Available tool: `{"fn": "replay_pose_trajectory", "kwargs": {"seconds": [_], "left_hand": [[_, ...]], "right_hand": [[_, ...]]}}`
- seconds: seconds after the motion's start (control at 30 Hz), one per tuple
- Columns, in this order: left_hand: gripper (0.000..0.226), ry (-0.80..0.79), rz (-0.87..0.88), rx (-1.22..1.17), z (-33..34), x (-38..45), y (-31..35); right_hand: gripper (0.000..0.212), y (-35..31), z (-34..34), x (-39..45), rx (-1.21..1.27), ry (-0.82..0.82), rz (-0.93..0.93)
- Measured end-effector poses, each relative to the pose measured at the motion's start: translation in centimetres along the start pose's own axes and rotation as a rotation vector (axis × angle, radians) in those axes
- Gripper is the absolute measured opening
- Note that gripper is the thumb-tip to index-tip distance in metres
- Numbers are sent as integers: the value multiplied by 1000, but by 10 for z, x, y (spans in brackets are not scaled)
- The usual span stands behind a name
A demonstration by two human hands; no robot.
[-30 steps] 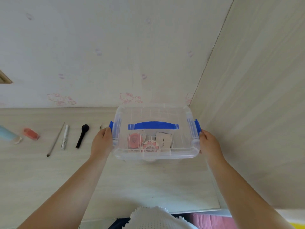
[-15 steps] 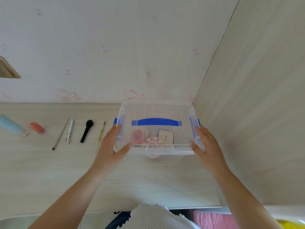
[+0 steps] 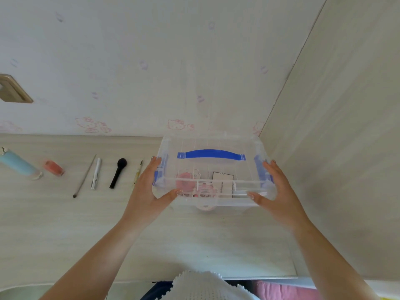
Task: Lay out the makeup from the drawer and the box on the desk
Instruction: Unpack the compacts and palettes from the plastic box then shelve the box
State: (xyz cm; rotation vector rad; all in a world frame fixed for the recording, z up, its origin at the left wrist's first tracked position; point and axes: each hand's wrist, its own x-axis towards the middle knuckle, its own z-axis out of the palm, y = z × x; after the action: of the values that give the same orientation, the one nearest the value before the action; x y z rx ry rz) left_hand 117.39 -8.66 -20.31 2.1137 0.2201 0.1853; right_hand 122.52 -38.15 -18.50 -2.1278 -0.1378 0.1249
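A clear plastic box point(image 3: 213, 139) with a blue lid handle point(image 3: 211, 154) stands on the pale wood desk point(image 3: 65, 224), close to the right-hand panel. Through the lid I see a pink item point(image 3: 185, 177), a white card-like pack point(image 3: 223, 177) and a round pink-and-white piece point(image 3: 204, 190). My left hand point(image 3: 149, 187) lies against the box's left end, fingers straight over the blue latch, thumb on the front rim. My right hand point(image 3: 279, 189) mirrors it on the right latch. The lid is on.
Laid in a row left of the box are a light blue tube point(image 3: 18, 164), a small orange-pink bottle point(image 3: 53, 168), a thin brush point(image 3: 84, 176), a silver pen-like stick point(image 3: 96, 173), a black brush point(image 3: 118, 173) and a thin yellow tool point(image 3: 138, 172). A wood panel point(image 3: 335, 148) walls the right side.
The box has settled on the desk near the wall. Both hands shifted from gripping its ends to lying with straight fingers over the blue latches, thumbs on the front rim.
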Motion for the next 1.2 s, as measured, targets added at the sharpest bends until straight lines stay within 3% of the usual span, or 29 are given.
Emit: {"fn": "replay_pose_trajectory", "kwargs": {"seconds": [0.2, 0.33, 0.43, 0.63, 0.9, 1.07, 1.2], "left_hand": [[77, 39, -57, -92, -5, 35, 20], [89, 33, -84, -180, -10, 69, 25], [84, 57, -102, -235, -10, 91, 23], [43, 251, -272, -392, -4, 130, 29], [54, 121, -349, -350, 9, 174, 8], [63, 21, -407, -279, 18, 192, -8], [68, -47, -460, -248, 22, 201, -20]], "right_hand": [[76, -26, -7, 37, 70, 37, 75], [74, -32, -5, 71, 141, 82, 117], [73, -38, -3, 96, 209, 117, 175], [54, -41, 3, 142, 346, 195, 236], [44, -26, 6, 190, 200, 121, 272], [70, -21, 9, 199, 61, 24, 380], [77, -15, 11, 204, 26, -31, 411]]}}
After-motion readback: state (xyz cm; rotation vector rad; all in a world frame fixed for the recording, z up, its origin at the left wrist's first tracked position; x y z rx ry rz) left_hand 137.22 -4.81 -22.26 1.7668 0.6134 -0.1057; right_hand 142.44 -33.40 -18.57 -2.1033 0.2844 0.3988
